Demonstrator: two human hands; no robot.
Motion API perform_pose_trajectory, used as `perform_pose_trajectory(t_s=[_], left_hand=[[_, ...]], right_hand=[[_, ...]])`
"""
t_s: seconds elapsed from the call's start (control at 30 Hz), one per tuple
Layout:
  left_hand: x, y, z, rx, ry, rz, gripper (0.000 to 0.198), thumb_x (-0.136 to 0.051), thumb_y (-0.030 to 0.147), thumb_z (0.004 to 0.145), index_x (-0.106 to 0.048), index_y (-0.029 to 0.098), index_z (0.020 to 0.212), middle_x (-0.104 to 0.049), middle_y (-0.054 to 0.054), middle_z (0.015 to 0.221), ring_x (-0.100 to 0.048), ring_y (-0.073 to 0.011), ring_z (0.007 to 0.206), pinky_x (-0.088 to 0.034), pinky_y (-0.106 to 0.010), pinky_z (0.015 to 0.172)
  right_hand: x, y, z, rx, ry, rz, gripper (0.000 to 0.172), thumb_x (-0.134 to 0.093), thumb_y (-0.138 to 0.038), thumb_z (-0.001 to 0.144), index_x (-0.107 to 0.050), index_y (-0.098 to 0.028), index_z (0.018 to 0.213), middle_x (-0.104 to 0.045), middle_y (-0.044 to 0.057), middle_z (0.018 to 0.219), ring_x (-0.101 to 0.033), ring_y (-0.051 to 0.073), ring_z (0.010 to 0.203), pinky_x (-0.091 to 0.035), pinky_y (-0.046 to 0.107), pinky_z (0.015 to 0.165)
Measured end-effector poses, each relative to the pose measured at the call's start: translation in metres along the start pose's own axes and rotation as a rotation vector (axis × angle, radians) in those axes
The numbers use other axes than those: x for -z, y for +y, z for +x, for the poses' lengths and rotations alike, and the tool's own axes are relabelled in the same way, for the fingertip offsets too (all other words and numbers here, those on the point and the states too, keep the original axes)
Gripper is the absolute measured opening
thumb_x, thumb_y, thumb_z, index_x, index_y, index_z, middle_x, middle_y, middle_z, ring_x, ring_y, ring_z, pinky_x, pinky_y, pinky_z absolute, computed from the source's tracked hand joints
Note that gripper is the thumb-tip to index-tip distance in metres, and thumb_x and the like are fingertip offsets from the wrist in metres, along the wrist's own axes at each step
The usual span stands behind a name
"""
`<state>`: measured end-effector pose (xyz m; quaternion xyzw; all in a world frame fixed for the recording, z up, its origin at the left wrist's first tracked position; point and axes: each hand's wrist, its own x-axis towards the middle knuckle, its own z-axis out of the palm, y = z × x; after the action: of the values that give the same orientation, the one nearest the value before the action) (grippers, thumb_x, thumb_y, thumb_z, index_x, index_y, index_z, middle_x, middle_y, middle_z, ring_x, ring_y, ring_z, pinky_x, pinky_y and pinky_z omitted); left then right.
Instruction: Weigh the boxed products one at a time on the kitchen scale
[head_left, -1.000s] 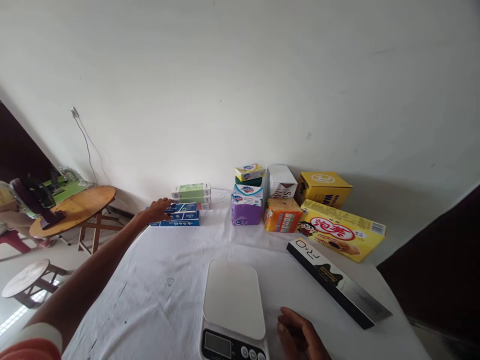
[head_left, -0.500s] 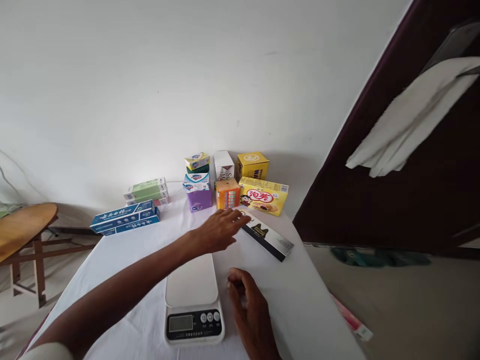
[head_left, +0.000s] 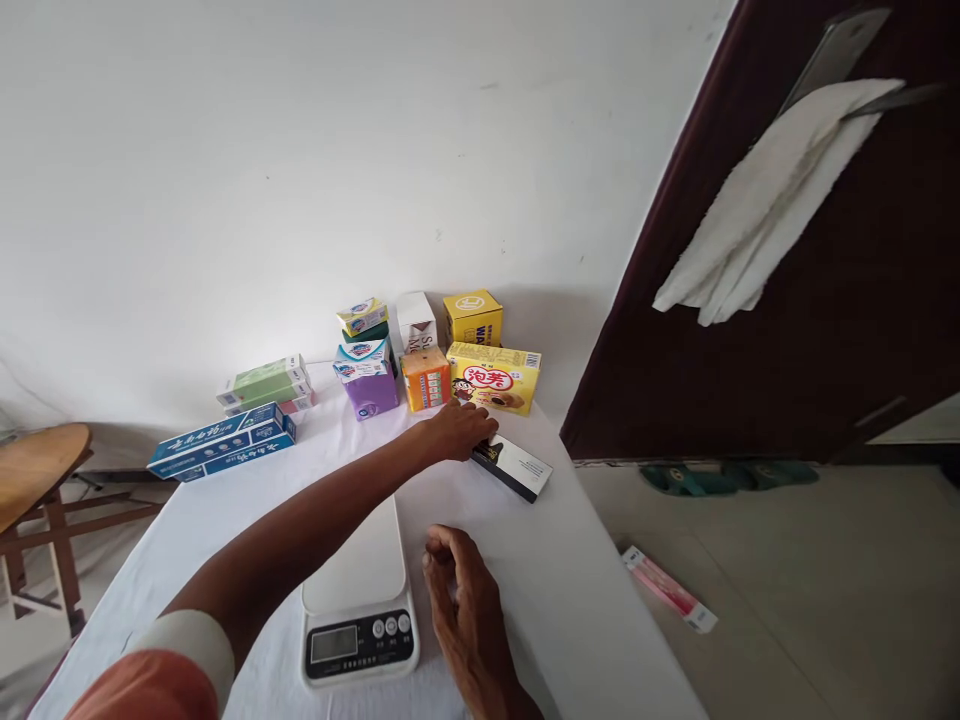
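My left hand [head_left: 461, 430] reaches across to a long black and silver box [head_left: 521, 468]. Its fingers close over the box's far left part and hide it; the thumb is out of sight. On the white cloth lies my right hand [head_left: 466, 600], loosely curled on its side, with a hollow between thumb and fingers and nothing in it. Between my left forearm and my right hand is a white kitchen scale [head_left: 360, 560] with a dark display panel, its plate partly covered by the forearm. A yellow snack box [head_left: 495, 378] stands just behind my left hand.
Along the wall stand an orange box [head_left: 425, 380], a purple and white box [head_left: 367, 385], a yellow cube box [head_left: 472, 318] and others. Blue boxes [head_left: 225, 442] and green cartons [head_left: 262, 380] lie at the left. A pink box [head_left: 669, 590] and slippers [head_left: 727, 478] are on the floor.
My left hand has come down onto the black and silver box and closed over it. The view has swung right, so everything appears further left. My right hand stays beside the scale.
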<state>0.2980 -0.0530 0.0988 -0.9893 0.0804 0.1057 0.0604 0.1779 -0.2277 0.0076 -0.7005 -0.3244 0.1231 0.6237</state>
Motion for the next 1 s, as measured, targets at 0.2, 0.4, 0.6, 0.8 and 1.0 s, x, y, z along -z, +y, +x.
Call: perform_pose_trajectory(t_s=[0.2,0.4,0.6,0.8,1.0], left_hand=[[0.033,-0.001,-0.075,0.105,0.033,-0.028,0.018,-0.066,0.018,0.086,-0.061,0.016,0.102,-0.068,-0.011,0.109,-0.065,-0.0281,0.099,-0.045,-0.039,0.084],[0.042,0.003,-0.207,0.325,0.115,-0.127,0.021,-0.073,0.028,0.085,-0.060,0.019,0.098,-0.068,-0.005,0.100,-0.065,-0.0250,0.092,-0.045,-0.039,0.087],[0.010,0.020,-0.280,0.471,0.034,-0.184,0.024,-0.076,0.030,0.080,-0.055,0.020,0.084,-0.066,-0.003,0.091,-0.064,-0.0244,0.085,-0.044,-0.038,0.080],[-0.018,0.026,-0.286,0.473,0.027,-0.244,0.028,-0.079,0.031,0.078,-0.053,0.021,0.080,-0.065,-0.003,0.091,-0.064,-0.0245,0.086,-0.044,-0.037,0.079],[-0.025,0.029,-0.291,0.499,0.024,-0.258,0.038,-0.083,0.040,0.078,-0.058,0.019,0.098,-0.066,-0.006,0.103,-0.063,-0.0274,0.096,-0.045,-0.039,0.085]], right_hand=[[0.002,0.003,-0.001,-0.026,-0.062,-0.006,0.028,-0.046,-0.045,0.100,-0.061,-0.022,0.107,-0.067,0.006,0.098,-0.064,0.019,0.084,-0.053,0.028,0.070],[0.004,0.004,0.001,-0.030,-0.057,-0.035,0.031,-0.051,-0.047,0.096,-0.064,-0.022,0.107,-0.070,0.007,0.103,-0.067,0.021,0.087,-0.055,0.032,0.078],[0.004,0.010,0.002,-0.102,-0.069,-0.112,0.041,-0.053,-0.056,0.091,-0.067,-0.022,0.110,-0.072,0.009,0.108,-0.069,0.024,0.089,-0.055,0.031,0.066],[0.004,0.009,0.004,-0.216,-0.100,-0.148,0.055,-0.055,-0.068,0.084,-0.067,-0.022,0.112,-0.073,0.009,0.112,-0.069,0.027,0.098,-0.057,0.034,0.073],[0.004,0.008,0.006,-0.213,-0.077,-0.144,0.052,-0.059,-0.067,0.082,-0.069,-0.023,0.108,-0.075,0.008,0.110,-0.070,0.028,0.097,-0.056,0.037,0.086]])
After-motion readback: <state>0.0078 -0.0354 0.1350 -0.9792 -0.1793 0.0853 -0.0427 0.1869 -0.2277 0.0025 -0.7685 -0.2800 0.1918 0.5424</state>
